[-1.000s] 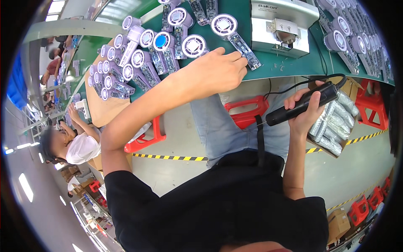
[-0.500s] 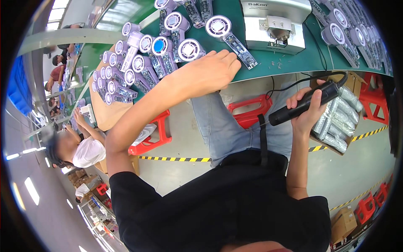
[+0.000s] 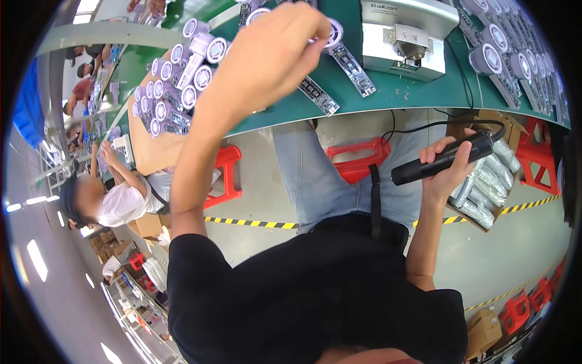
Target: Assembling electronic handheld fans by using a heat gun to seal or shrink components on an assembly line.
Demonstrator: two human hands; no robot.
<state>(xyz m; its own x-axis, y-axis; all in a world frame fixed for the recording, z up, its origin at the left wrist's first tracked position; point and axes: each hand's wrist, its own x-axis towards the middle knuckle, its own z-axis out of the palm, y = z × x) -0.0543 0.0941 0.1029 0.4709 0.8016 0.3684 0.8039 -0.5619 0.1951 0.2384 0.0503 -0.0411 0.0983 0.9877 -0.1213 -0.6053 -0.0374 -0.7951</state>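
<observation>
My right hand point(image 3: 447, 167) grips a black electric screwdriver point(image 3: 445, 159), its thin bit pointing left over my lap and its cord running off the tail. My left hand point(image 3: 273, 54) is over the green bench with its fingers curled, fingertips beside the round head of a lilac handheld device point(image 3: 334, 33) with a bare circuit board in its handle. Whatever those fingers hold, if anything, is hidden. Below them a circuit-board handle point(image 3: 318, 96) lies on the bench, its other end under my hand. Several similar devices point(image 3: 176, 85) stand crowded to the left, partly covered by my forearm.
A silver-white screw feeder point(image 3: 403, 48) stands at the back, with small screws point(image 3: 403, 93) before it. More devices point(image 3: 488, 59) fill the right side. Below the bench are a carton of silver-wrapped parcels point(image 3: 485, 188) and a red stool point(image 3: 357, 164). A co-worker point(image 3: 124, 200) sits at left.
My left hand has lifted up and leftward from the bench's front edge, uncovering a circuit-board handle. The screwdriver stays in my right hand, almost unmoved.
</observation>
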